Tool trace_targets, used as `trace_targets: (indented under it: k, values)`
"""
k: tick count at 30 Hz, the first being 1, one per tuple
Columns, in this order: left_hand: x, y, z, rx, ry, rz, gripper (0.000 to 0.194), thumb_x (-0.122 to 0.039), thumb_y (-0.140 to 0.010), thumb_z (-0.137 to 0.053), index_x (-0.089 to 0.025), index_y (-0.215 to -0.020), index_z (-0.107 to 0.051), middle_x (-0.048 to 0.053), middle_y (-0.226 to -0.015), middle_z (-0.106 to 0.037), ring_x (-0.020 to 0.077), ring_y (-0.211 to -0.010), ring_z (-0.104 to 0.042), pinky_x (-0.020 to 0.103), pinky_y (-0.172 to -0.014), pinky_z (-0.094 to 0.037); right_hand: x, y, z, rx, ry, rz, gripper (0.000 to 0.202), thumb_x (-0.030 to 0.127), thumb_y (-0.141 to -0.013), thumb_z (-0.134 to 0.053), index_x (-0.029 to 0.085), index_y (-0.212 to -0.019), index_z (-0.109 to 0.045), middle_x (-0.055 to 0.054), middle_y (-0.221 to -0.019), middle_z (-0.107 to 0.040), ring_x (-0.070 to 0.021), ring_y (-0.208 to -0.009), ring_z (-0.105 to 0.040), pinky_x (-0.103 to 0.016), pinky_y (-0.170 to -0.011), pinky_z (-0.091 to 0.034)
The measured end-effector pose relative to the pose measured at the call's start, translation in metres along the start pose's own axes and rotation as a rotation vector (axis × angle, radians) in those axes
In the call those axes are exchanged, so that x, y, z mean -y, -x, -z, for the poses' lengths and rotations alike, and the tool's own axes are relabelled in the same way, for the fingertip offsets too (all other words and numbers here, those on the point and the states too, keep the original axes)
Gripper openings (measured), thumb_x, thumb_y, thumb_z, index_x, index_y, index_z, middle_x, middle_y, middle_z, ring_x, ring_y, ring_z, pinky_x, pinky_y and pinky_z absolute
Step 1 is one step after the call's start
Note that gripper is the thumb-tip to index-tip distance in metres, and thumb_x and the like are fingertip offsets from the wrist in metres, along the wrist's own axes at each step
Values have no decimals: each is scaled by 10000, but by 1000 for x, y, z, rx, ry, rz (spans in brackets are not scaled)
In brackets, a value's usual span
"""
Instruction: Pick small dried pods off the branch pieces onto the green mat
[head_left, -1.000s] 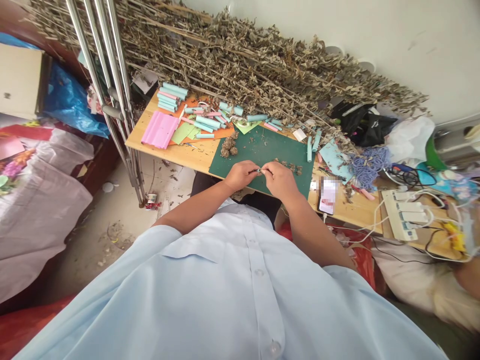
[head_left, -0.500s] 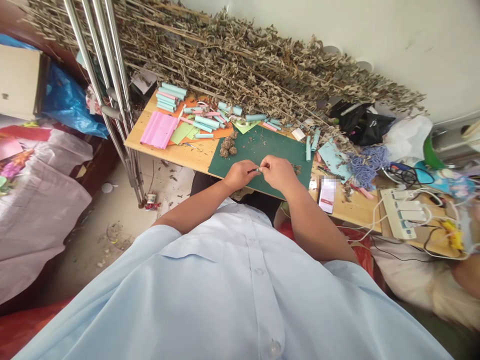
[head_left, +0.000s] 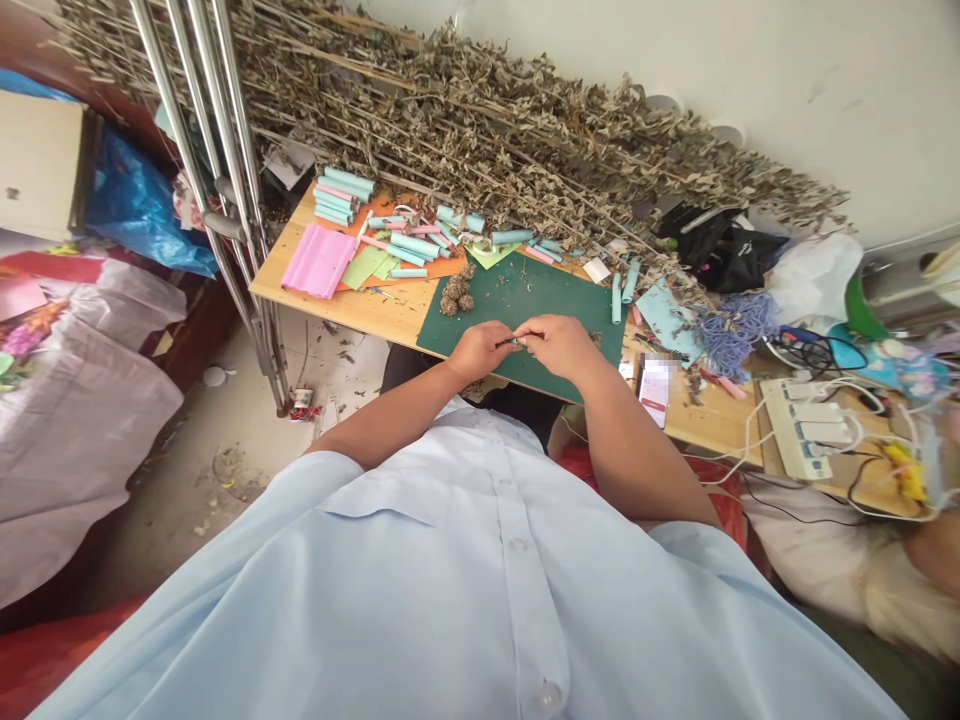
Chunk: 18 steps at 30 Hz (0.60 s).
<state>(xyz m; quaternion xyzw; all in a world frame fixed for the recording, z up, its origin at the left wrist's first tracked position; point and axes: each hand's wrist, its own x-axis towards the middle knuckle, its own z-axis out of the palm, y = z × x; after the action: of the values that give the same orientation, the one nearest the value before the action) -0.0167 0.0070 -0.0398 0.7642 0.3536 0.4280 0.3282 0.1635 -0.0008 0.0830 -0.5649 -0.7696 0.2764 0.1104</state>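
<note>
Over the front edge of the green cutting mat, my left hand and my right hand meet fingertip to fingertip. Both are closed in a pinch on one small, thin, pale piece. Fingers cover most of it, so I cannot make out its kind. Just beyond my left hand lies a small heap of brown dried clumps on the mat. Several light-blue paper rolls and pink ones lie behind it, and two blue rolls rest at the mat's right edge.
Dried leafy stalks are piled along the wall behind the wooden table. Metal crutches stand at the left. A phone, a power strip with cables and purple cord lie to the right.
My right hand has shifted slightly, its fingers now reaching flatter over the small piece. My left hand stays nearly where it was, and the things on the table have not moved.
</note>
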Motion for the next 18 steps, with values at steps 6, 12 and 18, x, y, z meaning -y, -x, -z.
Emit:
trace_targets:
  k: [6,12,18]
  values:
    - [-1,0,1,9,22,5,262,-378,-1020,-635,-178,-1013,-805,94,-981,-769,194,-923,-706,312,-866,-542,-3,1,1,5,2,-6,200,208,-874,-606,243,-931,-795,-6,-799,-752,-183,-722,-633,-307,-739,-462]
    - [-1,1,0,5,31,14,267,-387,-1019,-638,-187,-1040,-815,96,-997,-781,198,-942,-715,315,-877,-553,-3,1,1,6,3,-33,160,211,-854,-617,240,-897,-768,-2,-781,-748,-188,-724,-621,-307,-719,-438]
    - [0,0,-1,-1,23,-9,266,-380,-1019,-637,-185,-1046,-816,99,-989,-780,201,-936,-714,318,-869,-551,4,-6,4,32,75,-68,171,143,-808,-629,221,-867,-769,-11,-772,-753,-183,-695,-621,-304,-688,-416]
